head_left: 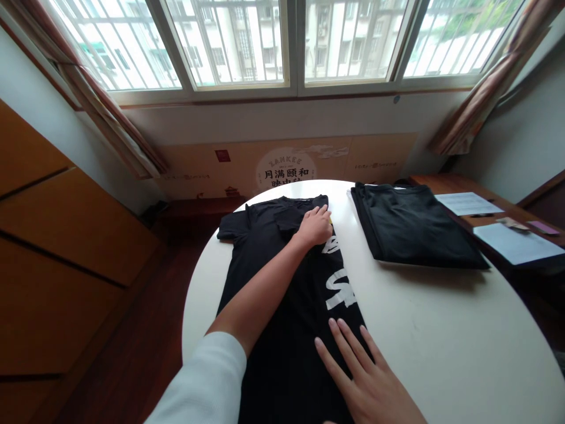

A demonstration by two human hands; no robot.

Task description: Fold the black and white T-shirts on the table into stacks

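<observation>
A black T-shirt (282,294) with white printed lettering lies lengthwise on a round white table (424,330), its right side folded inward in a straight edge. My left hand (316,225) rests on the far right corner of the shirt, near the collar and a sleeve, fingers spread over the cloth. Flat on the shirt's right edge, nearer to me, lies my right hand (364,371) with its fingers apart, just below the white print. Neither hand grips the fabric.
Folded black garments (419,227) are stacked at the table's back right. Behind them, a brown desk (459,182) holds white papers (518,242) and a pink item (544,227). A printed banner (198,168) stands below the windows. Wooden cabinets (62,259) are at the left.
</observation>
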